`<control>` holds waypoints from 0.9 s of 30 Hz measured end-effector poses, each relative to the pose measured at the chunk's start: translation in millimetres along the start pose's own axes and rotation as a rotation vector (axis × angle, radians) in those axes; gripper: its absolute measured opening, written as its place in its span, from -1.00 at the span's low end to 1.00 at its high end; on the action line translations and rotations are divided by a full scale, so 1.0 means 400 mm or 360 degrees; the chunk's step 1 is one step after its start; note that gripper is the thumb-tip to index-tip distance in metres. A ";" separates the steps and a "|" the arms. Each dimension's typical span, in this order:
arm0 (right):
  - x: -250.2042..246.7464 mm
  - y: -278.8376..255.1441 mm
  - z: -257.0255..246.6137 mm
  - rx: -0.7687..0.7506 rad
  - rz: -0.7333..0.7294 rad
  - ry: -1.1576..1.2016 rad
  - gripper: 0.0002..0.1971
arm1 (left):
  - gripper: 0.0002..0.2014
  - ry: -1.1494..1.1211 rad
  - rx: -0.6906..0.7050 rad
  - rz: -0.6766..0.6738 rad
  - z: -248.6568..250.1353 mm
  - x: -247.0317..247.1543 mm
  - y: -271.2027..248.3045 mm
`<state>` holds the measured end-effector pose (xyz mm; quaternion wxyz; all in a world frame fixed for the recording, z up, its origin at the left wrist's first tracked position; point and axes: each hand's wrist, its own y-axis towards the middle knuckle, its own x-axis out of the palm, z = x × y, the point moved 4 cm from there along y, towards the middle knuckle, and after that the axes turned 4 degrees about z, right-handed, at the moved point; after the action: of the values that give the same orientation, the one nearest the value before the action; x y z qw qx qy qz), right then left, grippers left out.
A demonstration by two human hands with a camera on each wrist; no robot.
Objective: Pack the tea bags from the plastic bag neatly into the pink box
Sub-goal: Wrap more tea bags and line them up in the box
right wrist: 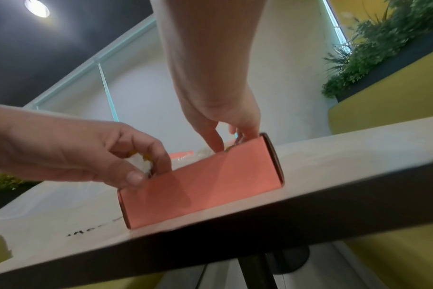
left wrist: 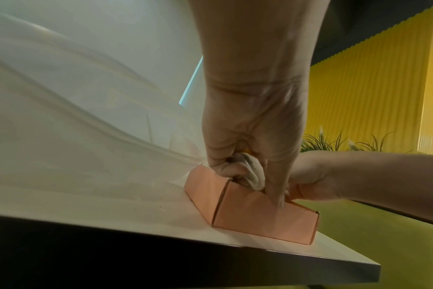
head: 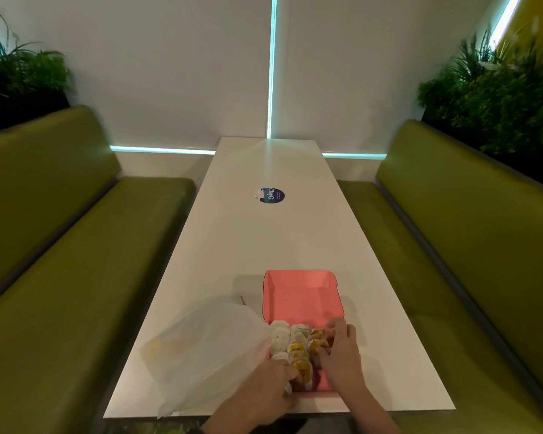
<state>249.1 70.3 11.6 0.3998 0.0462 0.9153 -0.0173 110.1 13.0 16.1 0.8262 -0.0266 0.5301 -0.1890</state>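
The pink box (head: 301, 296) stands open near the table's front edge, its lid tipped up at the far side. Rows of white and yellow tea bags (head: 298, 349) fill its near half. My left hand (head: 290, 379) pinches a white tea bag (left wrist: 253, 172) over the box's near left corner (left wrist: 255, 217). My right hand (head: 326, 343) reaches straight down into the box's right side (right wrist: 203, 181), fingers (right wrist: 245, 131) touching the right-hand row; their tips are hidden behind the wall. The translucent plastic bag (head: 207, 349) lies crumpled just left of the box.
The long white table (head: 264, 239) runs away from me with a round blue sticker (head: 270, 195) in its middle. Green benches (head: 76, 277) (head: 452, 261) flank both sides, with plants (head: 499, 95) behind them. The box sits close to the table's front edge (right wrist: 235, 240).
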 end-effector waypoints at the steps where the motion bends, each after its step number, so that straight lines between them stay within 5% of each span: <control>1: -0.004 0.001 0.001 0.0005 -0.0026 -0.0070 -0.67 | -0.75 0.0018 -0.0017 -0.0005 -0.001 0.001 0.000; 4: -0.009 -0.003 0.007 -0.0058 -0.0245 -0.0412 -0.87 | -0.76 0.0020 -0.0024 -0.0001 0.000 0.005 0.001; 7: 0.012 -0.019 0.004 -0.0203 -0.0538 -0.0652 -0.83 | -0.76 0.0041 -0.0031 0.0005 0.008 -0.001 -0.004; 15: 0.035 -0.019 -0.007 -0.0230 -0.0587 -0.0607 -0.73 | -0.70 -0.0039 -0.0104 -0.0003 0.014 -0.011 -0.006; 19: 0.016 -0.021 -0.014 -0.0250 -0.0582 -0.0614 -0.80 | -0.53 -0.0477 -0.0130 0.0020 0.003 -0.027 -0.015; 23: -0.031 -0.020 -0.055 -0.0387 -0.0458 -0.0359 -0.85 | -0.51 -0.1160 -0.0106 0.0176 0.001 -0.074 -0.026; 27: -0.091 -0.048 -0.134 -0.0313 -0.0575 0.0471 -0.93 | -0.47 -0.1522 0.0015 0.0369 0.002 -0.112 -0.024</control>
<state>232.8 52.2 74.5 0.2546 -0.1551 0.9545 0.0076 91.6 19.1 57.6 0.9927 -0.0474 0.0899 -0.0650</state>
